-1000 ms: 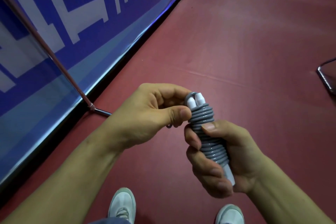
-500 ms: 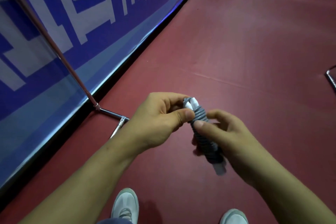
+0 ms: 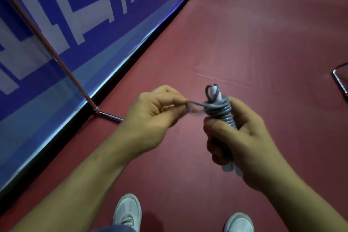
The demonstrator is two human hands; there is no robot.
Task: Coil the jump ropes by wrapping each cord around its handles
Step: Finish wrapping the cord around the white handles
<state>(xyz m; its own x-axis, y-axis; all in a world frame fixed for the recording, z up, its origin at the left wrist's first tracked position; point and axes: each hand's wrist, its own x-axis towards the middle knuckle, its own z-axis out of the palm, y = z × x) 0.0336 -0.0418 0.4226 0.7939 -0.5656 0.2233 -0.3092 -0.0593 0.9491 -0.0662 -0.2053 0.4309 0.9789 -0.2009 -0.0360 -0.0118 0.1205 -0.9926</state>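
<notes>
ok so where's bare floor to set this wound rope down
Widest bare patch: the red floor ahead of the rope, between the blue banner and the metal frame at the right edge. A smaller one lies between the two shoes. It is tight on the left, by the stand's metal foot.

A grey plastic cord (image 3: pixel 220 111) is wound in tight, stacked coils around two white cylindrical handles (image 3: pixel 214 92) held side by side. The bundle stands nearly upright in the air, its top leaning slightly left. White handle ends show above the coils, each with a small grey loop of cord at its tip, and again below the right hand (image 3: pixel 243 141), which grips the lower half. From the upper coils a loose strand (image 3: pixel 196 104) runs leftward, blurred, into the pinch of the left hand (image 3: pixel 156 117).
</notes>
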